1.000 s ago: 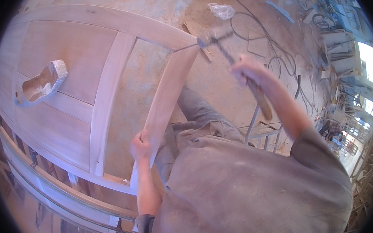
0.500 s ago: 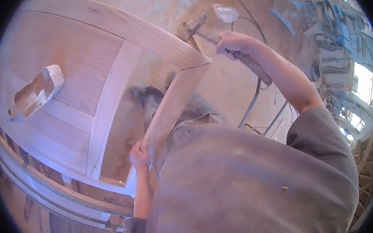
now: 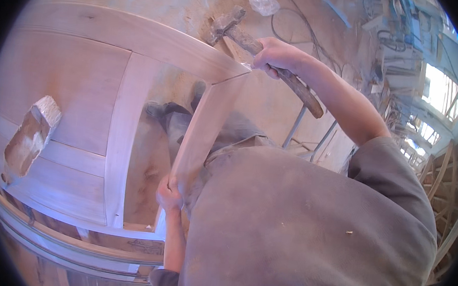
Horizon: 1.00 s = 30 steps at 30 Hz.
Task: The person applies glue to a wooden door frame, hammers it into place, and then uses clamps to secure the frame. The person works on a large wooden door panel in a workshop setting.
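**Hammer at the door corner**

I have my right hand [image 3: 277,55] wrapped tight around the hammer [image 3: 262,49], fingers curled shut on the handle, its head just above the top corner of the door frame [image 3: 141,36]. My left hand [image 3: 168,194] grips the side rail [image 3: 203,130] low down, fingers pressed around its edge. To do this well, I judge, I should keep the rail steady, strike square on the joint and use short blows so the wood does not bruise. A wood block [image 3: 30,137] lies on the panel [image 3: 68,89]. I see no containers nearby; 1 clear bag [image 3: 263,4] lies on the floor, its contents not discernible.
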### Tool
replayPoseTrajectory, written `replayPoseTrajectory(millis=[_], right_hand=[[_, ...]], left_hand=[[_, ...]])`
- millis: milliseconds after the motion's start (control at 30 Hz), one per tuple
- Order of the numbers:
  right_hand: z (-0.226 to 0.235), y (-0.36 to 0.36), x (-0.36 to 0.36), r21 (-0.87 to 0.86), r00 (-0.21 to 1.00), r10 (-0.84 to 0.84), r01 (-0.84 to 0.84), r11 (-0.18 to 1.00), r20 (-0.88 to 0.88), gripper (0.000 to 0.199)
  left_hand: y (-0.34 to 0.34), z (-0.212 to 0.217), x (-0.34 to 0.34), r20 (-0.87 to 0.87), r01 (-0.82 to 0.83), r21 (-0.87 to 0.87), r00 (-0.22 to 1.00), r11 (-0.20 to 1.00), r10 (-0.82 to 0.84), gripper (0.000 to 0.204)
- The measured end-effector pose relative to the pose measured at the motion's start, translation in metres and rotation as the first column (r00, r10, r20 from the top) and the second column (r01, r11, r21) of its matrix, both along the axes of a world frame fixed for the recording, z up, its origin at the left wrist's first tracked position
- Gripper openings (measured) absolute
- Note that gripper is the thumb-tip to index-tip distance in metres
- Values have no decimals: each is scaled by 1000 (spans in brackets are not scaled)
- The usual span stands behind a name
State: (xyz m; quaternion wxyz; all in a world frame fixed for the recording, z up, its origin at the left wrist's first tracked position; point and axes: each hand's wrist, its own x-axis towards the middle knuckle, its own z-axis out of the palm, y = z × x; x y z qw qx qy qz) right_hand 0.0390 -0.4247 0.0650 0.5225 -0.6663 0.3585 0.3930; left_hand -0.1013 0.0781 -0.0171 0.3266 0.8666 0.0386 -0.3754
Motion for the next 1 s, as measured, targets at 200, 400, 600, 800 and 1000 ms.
replayPoseTrajectory(millis=[200,400,600,800,1000], right_hand=[[16,5,-93,83,679,-727,734,674,-102,12],[17,54,-187,-2,-57,-801,998,-70,-596,15],[24,119,-159,163,173,-719,983,83,-674,17],[35,67,-173,217,318,-820,946,241,-477,14],[37,-45,-141,96,790,-612,611,786,-20,28]], left_hand=[[3,-3,4,-49,178,33,983,983,-177,45],[1,-3,3,-7,226,12,974,974,-225,47],[3,-2,3,40,248,34,967,968,-250,46],[7,-10,-3,52,188,-4,981,982,-188,50],[29,-19,-3,-146,-259,-36,957,965,251,65]])
